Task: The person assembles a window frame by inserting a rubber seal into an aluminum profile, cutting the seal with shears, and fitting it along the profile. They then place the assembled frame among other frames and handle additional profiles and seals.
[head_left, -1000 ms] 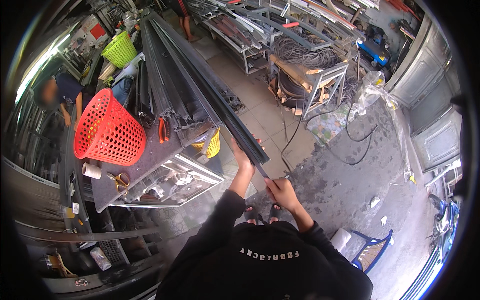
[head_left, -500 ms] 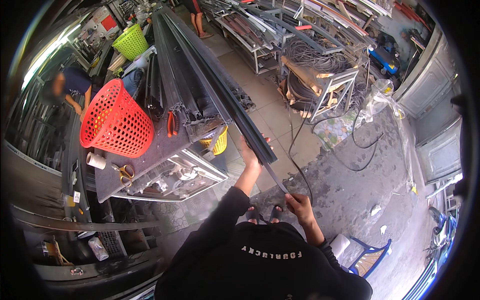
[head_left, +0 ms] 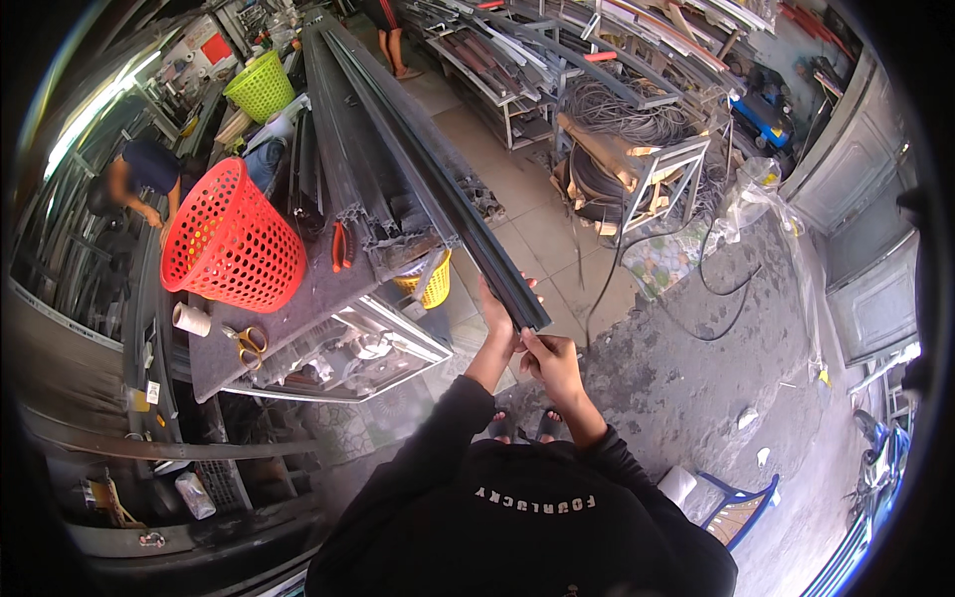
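Note:
A long dark metal profile [head_left: 497, 269] runs from the workbench out past its edge toward me. My left hand [head_left: 495, 306] cups it from beneath near its close end, fingers wrapped round to the far side. At that end my right hand [head_left: 553, 366] is closed in a pinch, thumb and forefinger against the profile's tip. A thin dark flexible strip [head_left: 594, 308] hangs just beyond my right hand and leads back toward a coil. The part inside the pinch is mostly hidden by my fingers.
On the bench stand a red perforated basket [head_left: 234, 239], scissors [head_left: 249, 345], orange-handled pliers [head_left: 342, 247] and a white roll [head_left: 191, 318]. A yellow basket [head_left: 431, 282] sits below. Coiled strip [head_left: 622, 119] rests on a rack. Another person [head_left: 149, 174] works at left.
My right hand has moved up and left to the profile's end. The strip that stretched between them is no longer seen there. My left hand has stayed put.

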`<state>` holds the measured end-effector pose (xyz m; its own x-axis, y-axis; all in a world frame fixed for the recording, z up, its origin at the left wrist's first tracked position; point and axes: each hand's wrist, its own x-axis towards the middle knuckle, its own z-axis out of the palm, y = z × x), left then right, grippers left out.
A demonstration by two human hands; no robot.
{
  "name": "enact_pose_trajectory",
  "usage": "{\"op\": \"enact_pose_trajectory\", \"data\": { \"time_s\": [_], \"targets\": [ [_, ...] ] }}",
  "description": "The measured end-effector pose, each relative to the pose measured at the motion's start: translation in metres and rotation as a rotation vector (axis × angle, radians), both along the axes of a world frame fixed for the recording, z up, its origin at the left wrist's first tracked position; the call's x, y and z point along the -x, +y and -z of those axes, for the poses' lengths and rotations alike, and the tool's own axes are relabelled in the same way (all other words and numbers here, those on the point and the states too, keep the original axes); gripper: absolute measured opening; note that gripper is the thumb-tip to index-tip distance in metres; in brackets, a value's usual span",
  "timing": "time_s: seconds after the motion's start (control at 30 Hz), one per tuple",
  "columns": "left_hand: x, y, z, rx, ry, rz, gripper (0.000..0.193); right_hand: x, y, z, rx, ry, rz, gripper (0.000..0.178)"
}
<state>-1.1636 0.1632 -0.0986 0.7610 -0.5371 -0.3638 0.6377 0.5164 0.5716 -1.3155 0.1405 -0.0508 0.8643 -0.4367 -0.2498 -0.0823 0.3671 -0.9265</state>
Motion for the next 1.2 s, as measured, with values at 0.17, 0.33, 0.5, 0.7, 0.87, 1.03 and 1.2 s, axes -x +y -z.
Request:
{"op": "enact_pose_trajectory", "data": {
  "time_s": [0.17,0.33,0.5,0.7,0.87,1.03,1.2],
  "targets": [
    [-0.004,0.003,-0.005,0.081,0.077,0.050,0.080,0.042,-0.042,0.059,-0.294,-0.288,-0.713,0.053],
    [0.000,0.004,-0.013,0.061,0.047,0.044,0.072,0.086,-0.037,0.037,-0.024,0.140,-0.341,0.037],
    [0.007,0.004,-0.017,0.022,-0.043,0.022,0.072,0.060,0.003,-0.032,0.035,0.234,-0.017,0.031],
    [0.006,0.007,-0.019,0.068,0.029,0.036,0.069,0.003,-0.022,0.010,-0.109,-0.064,-0.282,0.045],
    [0.001,0.004,-0.015,0.079,0.040,0.048,0.074,0.050,-0.054,0.038,-0.197,0.020,-0.750,0.052],
    [0.003,0.002,-0.011,0.038,0.027,0.035,0.074,0.055,-0.025,0.001,-0.099,0.175,-0.199,0.032],
    [0.006,0.006,-0.008,0.046,0.039,0.067,0.074,-0.004,0.000,-0.025,-0.023,0.089,0.037,0.038]
  ]
}}
